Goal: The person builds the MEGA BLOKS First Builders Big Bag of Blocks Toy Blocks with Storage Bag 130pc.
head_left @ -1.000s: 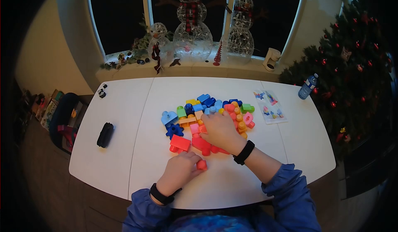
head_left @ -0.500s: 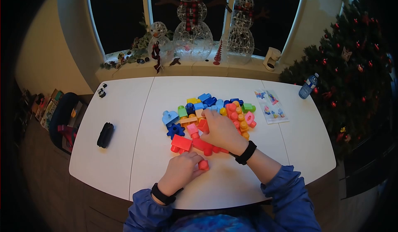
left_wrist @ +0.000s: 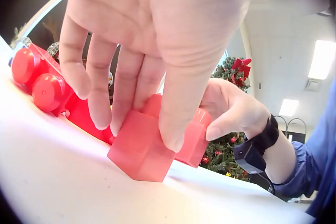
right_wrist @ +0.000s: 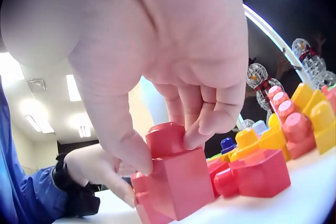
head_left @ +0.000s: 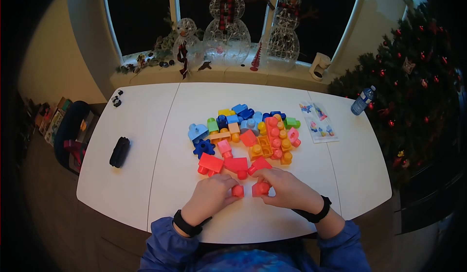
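In the head view my left hand (head_left: pixel 210 196) pinches a small red block (head_left: pixel 237 191) near the table's front. Just to its right, my right hand (head_left: pixel 291 190) pinches another red block (head_left: pixel 260 189), with a small gap between the two. The left wrist view has the left thumb and fingers on a red block (left_wrist: pixel 140 148), its stud partly hidden. From the right wrist, the other block (right_wrist: pixel 181 182) shows its stud between thumb and fingers. Behind the hands lie a larger red block (head_left: pixel 211 163), a red block (head_left: pixel 236 165) and a tilted red one (head_left: pixel 260 164).
Blue, green, yellow, orange and pink blocks, among them a blue gear-shaped piece (head_left: pixel 204 148), cover the middle of the white table (head_left: pixel 121 189). A black case (head_left: pixel 119 152) lies at left. A picture sheet (head_left: pixel 318 122) and a water bottle (head_left: pixel 363 100) are at right.
My right hand has moved from the block pile toward the front and now pinches a red block beside the left hand's. The left hand still holds its block. Pieces the right hand covered are visible.
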Motion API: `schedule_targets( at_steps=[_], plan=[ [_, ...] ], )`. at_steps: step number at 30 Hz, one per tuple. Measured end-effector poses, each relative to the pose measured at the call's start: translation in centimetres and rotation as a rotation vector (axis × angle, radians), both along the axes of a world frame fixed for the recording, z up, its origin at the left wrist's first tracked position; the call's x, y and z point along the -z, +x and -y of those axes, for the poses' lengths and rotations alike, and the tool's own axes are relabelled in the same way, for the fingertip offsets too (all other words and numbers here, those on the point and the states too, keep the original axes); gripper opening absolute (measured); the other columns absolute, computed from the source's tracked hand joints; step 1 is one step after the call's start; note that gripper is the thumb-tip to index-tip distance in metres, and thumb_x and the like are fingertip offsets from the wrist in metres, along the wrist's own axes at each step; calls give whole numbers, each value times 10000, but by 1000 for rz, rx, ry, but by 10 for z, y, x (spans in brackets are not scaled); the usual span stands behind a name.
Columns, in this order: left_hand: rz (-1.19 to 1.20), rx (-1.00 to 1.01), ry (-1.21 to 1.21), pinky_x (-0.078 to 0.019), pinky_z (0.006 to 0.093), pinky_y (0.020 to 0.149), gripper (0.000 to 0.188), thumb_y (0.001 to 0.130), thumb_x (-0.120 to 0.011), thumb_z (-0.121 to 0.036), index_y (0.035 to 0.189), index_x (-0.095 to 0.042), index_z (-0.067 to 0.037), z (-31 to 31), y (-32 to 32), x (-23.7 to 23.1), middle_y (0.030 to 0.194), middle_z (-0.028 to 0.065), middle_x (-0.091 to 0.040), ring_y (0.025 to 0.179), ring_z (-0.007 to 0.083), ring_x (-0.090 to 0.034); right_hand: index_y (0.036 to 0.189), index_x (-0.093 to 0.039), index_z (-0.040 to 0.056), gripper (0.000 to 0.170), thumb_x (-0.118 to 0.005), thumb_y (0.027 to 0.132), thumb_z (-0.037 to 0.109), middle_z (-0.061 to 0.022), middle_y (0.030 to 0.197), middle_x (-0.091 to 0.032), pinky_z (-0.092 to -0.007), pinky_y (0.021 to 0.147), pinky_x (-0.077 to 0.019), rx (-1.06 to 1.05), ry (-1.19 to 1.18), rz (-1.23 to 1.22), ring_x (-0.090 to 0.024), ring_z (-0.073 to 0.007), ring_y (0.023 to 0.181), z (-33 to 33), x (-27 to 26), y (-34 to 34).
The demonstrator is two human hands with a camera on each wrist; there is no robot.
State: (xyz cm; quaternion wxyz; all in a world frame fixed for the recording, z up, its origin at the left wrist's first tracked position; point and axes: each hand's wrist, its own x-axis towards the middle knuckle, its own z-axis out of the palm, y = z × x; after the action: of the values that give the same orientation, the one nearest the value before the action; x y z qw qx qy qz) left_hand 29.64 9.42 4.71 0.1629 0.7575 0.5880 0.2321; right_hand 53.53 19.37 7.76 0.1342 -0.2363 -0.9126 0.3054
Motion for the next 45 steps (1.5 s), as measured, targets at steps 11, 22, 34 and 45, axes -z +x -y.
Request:
schedule_targets(
  at_steps=[11, 22, 34, 45],
  plan=[
    [27, 16, -3, -574, 408, 798, 342, 804, -850, -250, 1087, -735, -97, 0, -1, 2, 1007, 95, -736, 943, 310, -706, 1251, -618, 67, 448, -794, 846, 138, -142, 1061, -714, -400, 812, -584, -18, 10, -29, -719, -333, 956, 10, 24, -23],
    [-74, -32, 126, -582, 404, 820, 267, 850, -757, -76, 1116, -739, -90, -37, -42, -42, 1158, 112, -711, 962, 334, -693, 1310, -635, 116, 495, -830, 885, 279, -95, 1197, -686, -358, 781, -586, 88, 71, -14, -711, -266, 920, 4, -3, -7],
    [-372, 172, 99, -545, 401, 956, 471, 749, -800, 0, 1188, -779, -170, -125, -65, -5, 1206, 95, -672, 1141, 316, -630, 1223, -681, 100, 343, -779, 935, 258, -82, 1208, -689, -346, 770, -585, 24, 15, -162, -709, -262, 887, 1, -6, 7],
    [68, 171, 206, -541, 408, 859, 413, 847, -842, -175, 1185, -658, -26, -45, -15, -56, 1034, 145, -642, 986, 349, -643, 1272, -639, 38, 431, -812, 904, 182, -162, 1254, -677, -350, 840, -606, 169, 122, -388, -711, -307, 1042, 1, -17, -4]
  ],
)
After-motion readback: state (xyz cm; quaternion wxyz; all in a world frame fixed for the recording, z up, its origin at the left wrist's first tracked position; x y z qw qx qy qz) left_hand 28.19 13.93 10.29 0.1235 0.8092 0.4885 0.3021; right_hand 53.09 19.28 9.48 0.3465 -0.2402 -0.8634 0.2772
